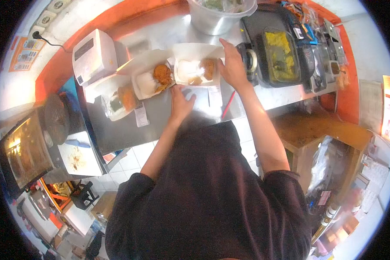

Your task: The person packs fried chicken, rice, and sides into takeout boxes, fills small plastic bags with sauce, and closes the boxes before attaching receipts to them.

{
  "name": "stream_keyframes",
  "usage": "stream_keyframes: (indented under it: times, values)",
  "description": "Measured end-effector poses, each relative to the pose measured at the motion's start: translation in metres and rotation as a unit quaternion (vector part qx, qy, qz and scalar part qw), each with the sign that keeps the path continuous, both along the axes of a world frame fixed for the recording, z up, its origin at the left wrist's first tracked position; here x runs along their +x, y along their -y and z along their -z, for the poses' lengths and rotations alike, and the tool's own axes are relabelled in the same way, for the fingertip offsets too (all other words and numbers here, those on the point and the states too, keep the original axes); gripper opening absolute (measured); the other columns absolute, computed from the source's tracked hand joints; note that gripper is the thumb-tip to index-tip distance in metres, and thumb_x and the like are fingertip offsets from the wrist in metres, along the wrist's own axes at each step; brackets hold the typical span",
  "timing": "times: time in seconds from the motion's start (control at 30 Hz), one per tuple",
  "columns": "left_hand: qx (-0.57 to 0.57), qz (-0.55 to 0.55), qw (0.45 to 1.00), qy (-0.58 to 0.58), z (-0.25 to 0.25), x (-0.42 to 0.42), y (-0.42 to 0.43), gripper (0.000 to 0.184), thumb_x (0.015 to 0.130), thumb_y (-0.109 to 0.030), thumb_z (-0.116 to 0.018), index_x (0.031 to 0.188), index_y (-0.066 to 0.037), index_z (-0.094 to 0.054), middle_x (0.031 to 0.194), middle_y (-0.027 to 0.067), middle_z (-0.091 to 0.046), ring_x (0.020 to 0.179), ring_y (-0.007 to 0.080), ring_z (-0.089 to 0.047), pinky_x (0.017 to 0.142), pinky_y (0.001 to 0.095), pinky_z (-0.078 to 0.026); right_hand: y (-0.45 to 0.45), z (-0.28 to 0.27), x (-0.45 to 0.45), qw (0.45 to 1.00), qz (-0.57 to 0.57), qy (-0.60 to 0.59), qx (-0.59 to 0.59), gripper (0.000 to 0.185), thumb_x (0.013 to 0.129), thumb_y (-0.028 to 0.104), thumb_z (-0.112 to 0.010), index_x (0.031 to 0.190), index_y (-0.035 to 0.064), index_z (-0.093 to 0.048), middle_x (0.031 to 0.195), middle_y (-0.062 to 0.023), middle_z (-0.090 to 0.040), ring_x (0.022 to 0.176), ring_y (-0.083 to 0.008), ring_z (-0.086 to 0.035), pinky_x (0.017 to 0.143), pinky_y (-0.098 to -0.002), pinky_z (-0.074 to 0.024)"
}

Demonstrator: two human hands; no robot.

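Observation:
Three opened white food boxes stand in a row on the metal counter (pixel 112 132). The right box (pixel 187 82) holds something white and fried brown pieces. My right hand (pixel 234 67) is at its right side, fingers apart. My left hand (pixel 181 104) rests at the near edge between this box and the middle box (pixel 141 93), thumb spread from the fingers. In the middle box lie a white portion and a fried piece (pixel 162 74). The left box (pixel 110 113) contains a clear bag and something orange. Paper slips (pixel 141 116) stick out in front of the boxes.
A red pen (pixel 228 104) lies near my right forearm. Behind are a large clear tub (pixel 212 21) and a white printer (pixel 94 58). To the right sits a black tray with yellow-green food (pixel 278 54); a cutting board with a knife (pixel 79 156) is at left.

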State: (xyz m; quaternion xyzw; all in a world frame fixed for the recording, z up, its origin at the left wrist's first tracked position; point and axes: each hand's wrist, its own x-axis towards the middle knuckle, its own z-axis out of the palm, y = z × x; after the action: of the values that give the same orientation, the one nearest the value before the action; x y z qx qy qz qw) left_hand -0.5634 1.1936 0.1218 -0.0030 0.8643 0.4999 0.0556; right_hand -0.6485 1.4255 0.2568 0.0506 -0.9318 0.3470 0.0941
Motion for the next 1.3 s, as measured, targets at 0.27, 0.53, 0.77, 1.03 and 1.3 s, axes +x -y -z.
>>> stream_keyframes:
  times: [0.27, 0.53, 0.77, 1.03, 1.3]
  values:
    - [0.088, 0.082, 0.989, 0.088, -0.027, -0.016, 0.000, 0.051, 0.081, -0.012, -0.079, 0.119, -0.003, -0.047, 0.126, 0.0214, -0.050, 0.098, 0.0322, -0.065, 0.081, 0.0397, -0.053, -0.032, 0.029, 0.040, 0.989, -0.082, 0.083, 0.092, 0.065, 0.084, -0.002, -0.062, 0.145, 0.0223, -0.058, 0.141, -0.0270, -0.049, 0.129, -0.0427, -0.049, 0.110, -0.0460, -0.0411]
    - [-0.195, 0.218, 0.936, -0.194, -0.114, -0.070, -0.027, 0.058, 0.076, -0.017, -0.082, 0.126, -0.009, -0.054, 0.163, 0.0251, -0.023, 0.149, 0.0479, -0.026, 0.117, 0.0555, -0.031, -0.002, 0.060, 0.093, 0.985, 0.000, 0.123, 0.119, 0.061, 0.089, 0.018, -0.074, 0.147, 0.0285, -0.056, 0.160, -0.0391, -0.018, 0.149, -0.0533, -0.020, 0.120, -0.0571, -0.0246]
    - [-0.106, 0.275, 0.955, -0.031, -0.057, -0.103, -0.025, 0.072, 0.065, -0.027, -0.090, 0.126, -0.014, -0.055, 0.164, 0.0284, -0.018, 0.149, 0.0502, -0.024, 0.119, 0.0587, -0.029, 0.024, 0.092, 0.091, 0.976, 0.038, 0.146, -0.160, 0.084, 0.083, 0.022, -0.080, 0.155, 0.0118, -0.037, 0.163, -0.0367, -0.002, 0.152, -0.0523, -0.008, 0.122, -0.0523, -0.0231]
    - [-0.015, 0.200, 0.977, -0.073, -0.073, -0.092, -0.017, 0.105, 0.067, -0.025, -0.093, 0.155, -0.013, -0.039, 0.152, 0.0236, -0.042, 0.138, 0.0414, -0.043, 0.113, 0.0495, -0.039, 0.005, 0.060, 0.081, 0.974, 0.087, 0.136, -0.156, 0.069, 0.094, 0.020, -0.069, 0.154, 0.0089, -0.037, 0.152, -0.0243, -0.037, 0.143, -0.0395, -0.037, 0.120, -0.0458, -0.0286]
    - [0.060, 0.124, 0.990, -0.003, -0.078, -0.064, -0.016, 0.084, 0.086, -0.020, -0.081, 0.157, -0.010, -0.037, 0.143, 0.0220, -0.050, 0.134, 0.0365, -0.049, 0.111, 0.0443, -0.041, -0.007, 0.045, 0.083, 0.940, 0.078, 0.178, -0.278, 0.063, 0.108, 0.036, -0.051, 0.160, 0.0131, -0.026, 0.158, -0.0186, -0.031, 0.147, -0.0331, -0.033, 0.122, -0.0462, -0.0261]
